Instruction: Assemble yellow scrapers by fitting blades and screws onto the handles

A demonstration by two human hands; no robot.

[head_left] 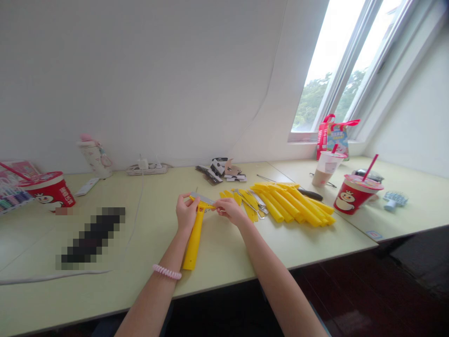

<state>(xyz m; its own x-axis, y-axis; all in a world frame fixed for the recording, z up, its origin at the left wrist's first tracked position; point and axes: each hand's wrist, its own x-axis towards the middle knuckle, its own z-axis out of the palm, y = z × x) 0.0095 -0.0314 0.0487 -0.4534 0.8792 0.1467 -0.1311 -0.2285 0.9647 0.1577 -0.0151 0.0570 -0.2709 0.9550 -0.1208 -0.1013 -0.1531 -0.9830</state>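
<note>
Your left hand (187, 213) and right hand (228, 209) have their fingers closed on the head of the scraper (194, 238), its handle pointing back towards you, over the pale bench (159, 220). Your forearms converge forward. Beyond stand a white wall (192, 84) and, rightward, a bright window (328, 61).

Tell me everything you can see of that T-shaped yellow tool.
The T-shaped tool has a long, plastic-looking yellow handle and a crosswise head with a flat grey, metallic-looking blade. A small dark spot marks the handle's lower end. It slants slightly, handle end toward the table's near edge. The left hand grips the head's left end; the right hand pinches its right. Whether the handle rests on the table is unclear.
</note>
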